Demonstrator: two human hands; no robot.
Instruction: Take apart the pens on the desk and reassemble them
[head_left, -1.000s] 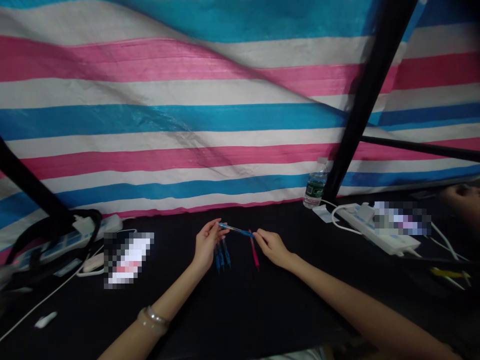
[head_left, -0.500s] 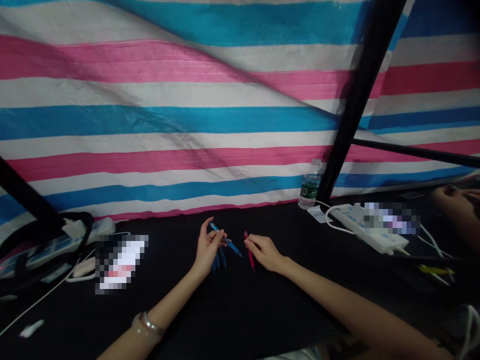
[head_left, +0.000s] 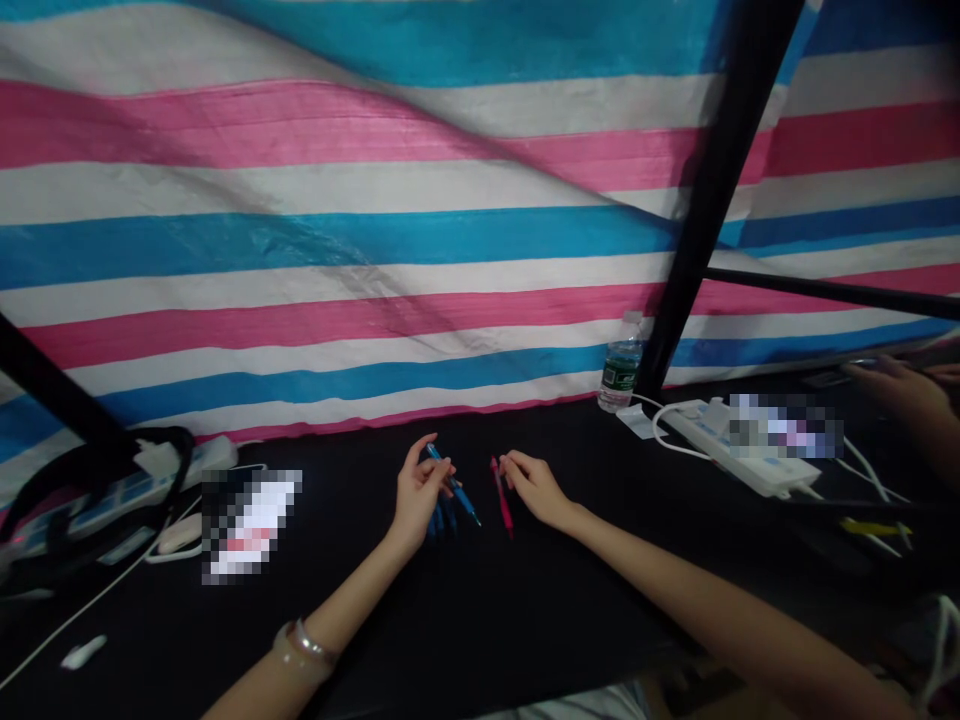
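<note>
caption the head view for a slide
Left hand grips a slim blue pen, right hand touches a slim pink pen

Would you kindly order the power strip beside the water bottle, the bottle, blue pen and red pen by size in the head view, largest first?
Power strip, water bottle, then blue pen and red pen, too alike to rank.

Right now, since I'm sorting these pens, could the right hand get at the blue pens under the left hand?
Probably yes. The right hand is close, with only the flat-lying red pen between. The left hand partly overhangs the blue pens, and may crowd them.
</note>
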